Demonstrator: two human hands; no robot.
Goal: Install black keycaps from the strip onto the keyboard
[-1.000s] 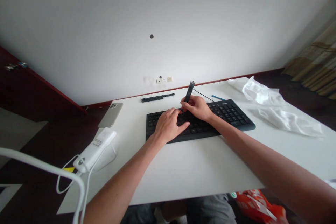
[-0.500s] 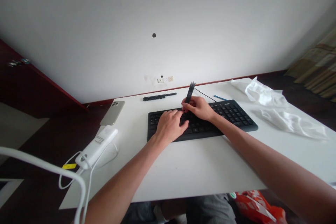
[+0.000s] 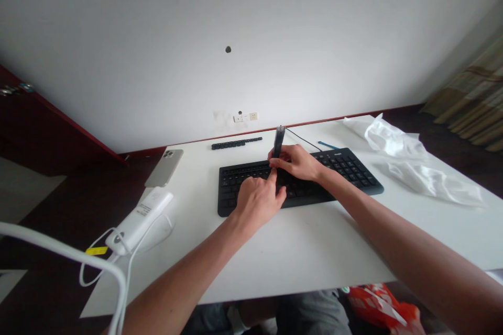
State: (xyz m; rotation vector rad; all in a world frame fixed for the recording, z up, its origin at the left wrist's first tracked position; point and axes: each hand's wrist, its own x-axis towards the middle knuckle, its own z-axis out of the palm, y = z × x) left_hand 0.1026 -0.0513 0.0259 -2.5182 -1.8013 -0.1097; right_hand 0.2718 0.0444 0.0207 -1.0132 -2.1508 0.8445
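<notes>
My right hand (image 3: 296,161) is closed round a slim black stick-like tool (image 3: 279,142) with a pale, translucent top end. It holds the tool nearly upright over the middle of a black keyboard (image 3: 353,172); the lower tip is hidden by my fingers. My left hand (image 3: 259,199) rests over the keyboard's left half. Its index finger stretches toward the tool's lower end, the thumb stands apart, and the other fingers are bent. Behind the keyboard lie dark keycaps (image 3: 236,143) in a row.
On the white table (image 3: 306,251), a phone (image 3: 165,167) lies at the left beside a white power strip (image 3: 139,220) with cables. A thin blue stick (image 3: 328,145) lies behind the keyboard. Crumpled white plastic wrapping (image 3: 393,138) is at the right. An orange bag (image 3: 377,306) sits below the table edge.
The tool has tipped to a more upright stance in my right hand. My left hand has shifted slightly nearer to me, its index finger now stretched out toward the tool. The view has turned slightly.
</notes>
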